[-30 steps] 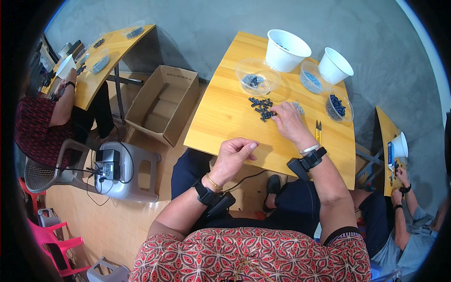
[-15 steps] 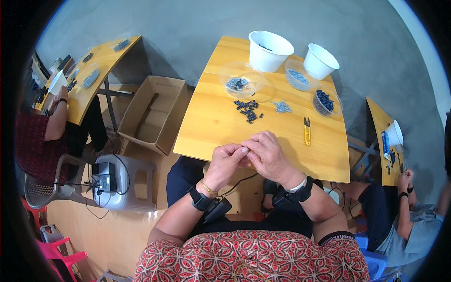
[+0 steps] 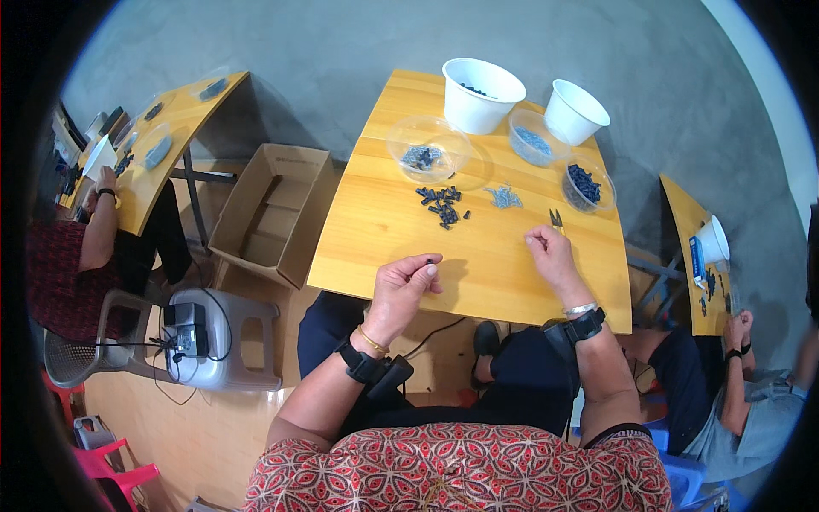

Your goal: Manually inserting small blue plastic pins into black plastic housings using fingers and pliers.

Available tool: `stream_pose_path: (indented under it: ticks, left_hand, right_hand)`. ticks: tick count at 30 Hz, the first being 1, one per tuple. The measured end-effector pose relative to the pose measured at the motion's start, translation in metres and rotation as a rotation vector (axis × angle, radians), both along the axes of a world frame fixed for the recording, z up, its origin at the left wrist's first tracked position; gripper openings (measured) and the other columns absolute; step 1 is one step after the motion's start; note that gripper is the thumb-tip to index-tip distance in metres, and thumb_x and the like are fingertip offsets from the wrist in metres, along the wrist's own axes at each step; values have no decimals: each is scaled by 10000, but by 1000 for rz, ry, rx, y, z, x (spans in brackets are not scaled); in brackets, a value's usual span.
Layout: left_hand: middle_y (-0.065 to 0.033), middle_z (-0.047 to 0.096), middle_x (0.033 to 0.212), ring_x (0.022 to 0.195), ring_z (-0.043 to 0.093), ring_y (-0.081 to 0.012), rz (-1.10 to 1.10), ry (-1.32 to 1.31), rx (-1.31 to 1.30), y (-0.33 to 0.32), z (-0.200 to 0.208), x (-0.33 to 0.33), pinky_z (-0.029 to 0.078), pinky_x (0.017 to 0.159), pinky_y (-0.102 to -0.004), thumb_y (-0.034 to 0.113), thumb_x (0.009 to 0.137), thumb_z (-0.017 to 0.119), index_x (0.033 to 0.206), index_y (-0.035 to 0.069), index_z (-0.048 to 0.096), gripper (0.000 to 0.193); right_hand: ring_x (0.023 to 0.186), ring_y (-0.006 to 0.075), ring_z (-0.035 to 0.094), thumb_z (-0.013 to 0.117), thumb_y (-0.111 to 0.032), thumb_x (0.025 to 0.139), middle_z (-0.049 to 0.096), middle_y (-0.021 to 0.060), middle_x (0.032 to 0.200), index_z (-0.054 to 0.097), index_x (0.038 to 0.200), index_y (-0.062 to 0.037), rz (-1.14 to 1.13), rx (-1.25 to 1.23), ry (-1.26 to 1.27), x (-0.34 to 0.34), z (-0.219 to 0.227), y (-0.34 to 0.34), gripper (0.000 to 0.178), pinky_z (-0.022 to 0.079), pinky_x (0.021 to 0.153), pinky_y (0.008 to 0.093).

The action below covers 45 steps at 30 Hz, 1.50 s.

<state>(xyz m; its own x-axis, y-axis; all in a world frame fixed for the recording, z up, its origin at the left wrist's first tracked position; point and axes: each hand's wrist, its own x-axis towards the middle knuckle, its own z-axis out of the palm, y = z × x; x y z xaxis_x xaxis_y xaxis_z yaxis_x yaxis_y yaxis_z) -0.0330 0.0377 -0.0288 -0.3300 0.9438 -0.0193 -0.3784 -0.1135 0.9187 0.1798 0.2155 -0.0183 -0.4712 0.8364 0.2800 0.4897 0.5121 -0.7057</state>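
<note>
Black part (image 3: 429,262), small, gripped between thumb and forefinger of the left hand (image 3: 399,286), centre of frame. Half a second ago both hands met; now the right hand (image 3: 554,260) is apart, right of centre, beside the snips (image 3: 557,224), fingers curled; whether they hold anything, I cannot tell. Far right, a blue box (image 3: 697,261) carries print too small to read.

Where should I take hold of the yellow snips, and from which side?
Probably best by the yellow handles of the snips, from above on the person's near side. They lie on the table with the dark pointed blades directed away from the person, so the handle end faces back. The right grip hides most of the handles; contact can't be told.
</note>
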Motion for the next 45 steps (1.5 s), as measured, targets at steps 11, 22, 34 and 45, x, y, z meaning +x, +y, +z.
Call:
stream_pose_path:
  ticks: [11, 22, 34, 45]
  left_hand:
    - [-43, 622, 817, 638, 572, -83, -19, 84, 52, 2, -2, 2, 487, 604, -211, 48, 845, 562, 1021, -28, 596, 195]
    - [-50, 616, 822, 658, 580, -92, -34, 173, 29, 1, -1, -1, 483, 611, -210, 73, 857, 551, 1035, -27, 587, 207]
    - [-26, 607, 775, 668, 568, -77, -31, 181, 36, -1, -1, 4, 475, 645, -207, 76, 862, 546, 1035, -23, 589, 204]
    - [-28, 612, 796, 662, 569, -74, -15, 269, 30, 1, 0, 6, 477, 634, -204, 72, 860, 546, 1030, -18, 592, 198]
  right_hand:
    - [829, 337, 532, 539, -6, 747, 548, 167, 853, 564, 980, -9, 227, 404, -276, -54, 13, 21, 234, 440, 729, 390]
    - [833, 342, 535, 554, -17, 740, 550, 169, 852, 587, 925, -7, 302, 314, -251, -40, 8, 5, 188, 443, 742, 406]
    - [814, 333, 547, 539, -25, 760, 554, 170, 859, 580, 956, -6, 224, 388, -350, -54, 12, 16, 202, 450, 719, 391]
    - [822, 330, 545, 558, -68, 763, 557, 163, 845, 564, 884, -11, 251, 315, -264, -46, 11, -3, 134, 444, 706, 409]
